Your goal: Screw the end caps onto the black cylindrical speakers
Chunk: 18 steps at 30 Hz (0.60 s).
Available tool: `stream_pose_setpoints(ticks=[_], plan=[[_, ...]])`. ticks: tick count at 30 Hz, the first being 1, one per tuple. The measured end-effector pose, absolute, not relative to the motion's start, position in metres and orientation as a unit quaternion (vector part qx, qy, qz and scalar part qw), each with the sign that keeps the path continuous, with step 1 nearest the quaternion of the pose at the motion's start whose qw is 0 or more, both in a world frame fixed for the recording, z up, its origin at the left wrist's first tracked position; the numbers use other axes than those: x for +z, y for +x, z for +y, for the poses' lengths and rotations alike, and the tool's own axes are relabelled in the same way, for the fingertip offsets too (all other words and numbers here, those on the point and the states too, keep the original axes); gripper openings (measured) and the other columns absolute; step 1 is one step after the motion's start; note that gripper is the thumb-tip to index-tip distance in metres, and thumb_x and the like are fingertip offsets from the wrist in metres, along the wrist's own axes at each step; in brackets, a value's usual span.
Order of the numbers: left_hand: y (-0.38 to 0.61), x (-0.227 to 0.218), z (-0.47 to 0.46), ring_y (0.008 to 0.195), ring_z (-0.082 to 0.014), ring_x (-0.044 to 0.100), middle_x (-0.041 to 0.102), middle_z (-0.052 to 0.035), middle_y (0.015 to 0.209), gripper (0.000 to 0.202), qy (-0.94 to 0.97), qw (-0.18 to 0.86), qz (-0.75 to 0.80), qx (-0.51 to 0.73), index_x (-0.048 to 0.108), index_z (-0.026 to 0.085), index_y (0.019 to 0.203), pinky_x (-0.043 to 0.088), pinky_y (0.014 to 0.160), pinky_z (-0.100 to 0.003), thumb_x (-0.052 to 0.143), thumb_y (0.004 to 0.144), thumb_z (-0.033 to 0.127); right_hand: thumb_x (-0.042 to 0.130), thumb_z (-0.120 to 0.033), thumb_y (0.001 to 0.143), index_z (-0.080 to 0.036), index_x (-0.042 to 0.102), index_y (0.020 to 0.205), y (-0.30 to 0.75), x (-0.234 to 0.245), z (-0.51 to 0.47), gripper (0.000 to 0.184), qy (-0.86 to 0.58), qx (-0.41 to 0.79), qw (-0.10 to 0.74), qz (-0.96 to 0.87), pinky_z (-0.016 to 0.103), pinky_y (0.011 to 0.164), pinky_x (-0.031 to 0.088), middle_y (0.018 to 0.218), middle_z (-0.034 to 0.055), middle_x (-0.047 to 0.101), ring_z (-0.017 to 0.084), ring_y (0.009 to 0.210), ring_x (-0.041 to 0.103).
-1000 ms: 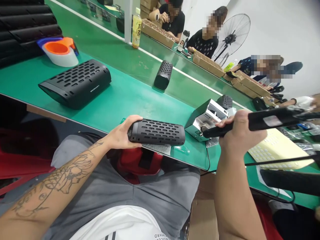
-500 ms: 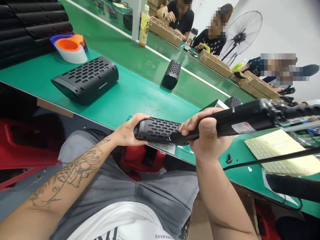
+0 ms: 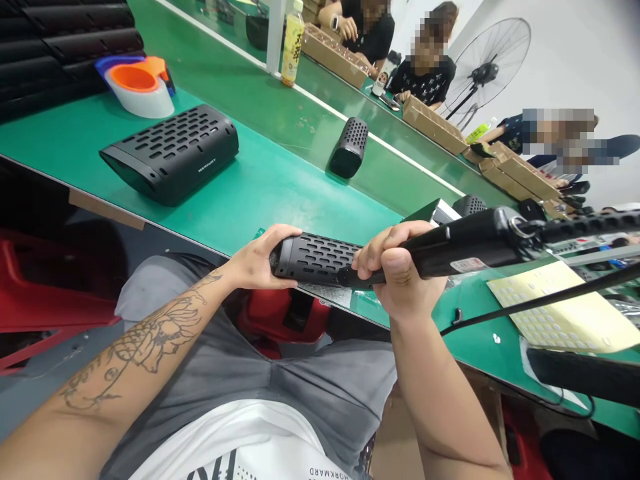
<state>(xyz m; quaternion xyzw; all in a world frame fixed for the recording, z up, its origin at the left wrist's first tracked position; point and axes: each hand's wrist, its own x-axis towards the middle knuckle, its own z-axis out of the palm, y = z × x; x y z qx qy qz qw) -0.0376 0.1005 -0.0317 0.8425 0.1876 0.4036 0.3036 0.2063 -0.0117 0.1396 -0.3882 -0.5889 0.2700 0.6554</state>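
Note:
My left hand (image 3: 254, 259) is wrapped round the left end of a black speaker-like housing (image 3: 317, 257) with rows of slots, lying at the table's front edge. In my right hand (image 3: 407, 283) is a black electric screwdriver (image 3: 463, 241), slanting with its tip down to the left, at the housing. My fingers and the tool cover the housing's right end, and the exact contact point cannot be made out. A similar slotted housing (image 3: 175, 157), lettered MERKURY, lies to the left on the green table (image 3: 280, 183).
A tape dispenser (image 3: 143, 100) and a stack of black housings (image 3: 65, 50) are at the left. Further housings (image 3: 350, 147) lie beyond my hands. A yellow sticker sheet (image 3: 565, 307) and a black cable (image 3: 530, 303) are at the right. Several people work across the table.
My right hand and the screwdriver have shifted slightly left, and the tool's rear end sits a little lower. The left hand still grips the housing in nearly the same place.

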Motion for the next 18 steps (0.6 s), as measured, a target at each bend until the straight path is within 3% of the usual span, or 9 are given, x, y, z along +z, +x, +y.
stream_pose_setpoints(ticks=[11,15,18], plan=[[-0.036,-0.040,0.099,0.155,-0.0410,0.076,0.068,-0.0187,0.171,0.115,0.850,0.260,0.181,0.421,0.047,0.031,0.181,0.069,0.127,-0.053,0.108,0.083,0.039,0.109,-0.067,0.088,-0.027,0.071,0.090,0.215,0.147,-0.015,0.055,-0.385,0.295,0.650,-0.586,0.033,0.055,0.065,0.062,-0.0088,0.067,0.013,0.046,0.062],[-0.034,-0.043,0.097,0.154,-0.0427,0.077,0.067,-0.0209,0.172,0.120,0.851,0.249,0.191,0.421,0.046,0.031,0.181,0.071,0.125,-0.054,0.110,0.079,0.038,0.102,-0.068,0.096,-0.027,0.074,0.090,0.264,0.164,-0.007,0.050,-0.426,0.152,0.719,-0.528,0.033,0.052,0.064,0.062,-0.0082,0.065,0.015,0.046,0.064],[-0.033,-0.043,0.097,0.154,-0.0440,0.077,0.069,-0.0209,0.172,0.120,0.847,0.257,0.207,0.417,0.049,0.031,0.178,0.071,0.125,-0.055,0.111,0.075,0.036,0.102,-0.052,0.100,-0.025,0.078,0.087,0.322,0.168,0.005,0.039,-0.507,-0.031,0.730,-0.456,0.028,0.053,0.058,0.063,-0.0047,0.069,0.015,0.052,0.069]])
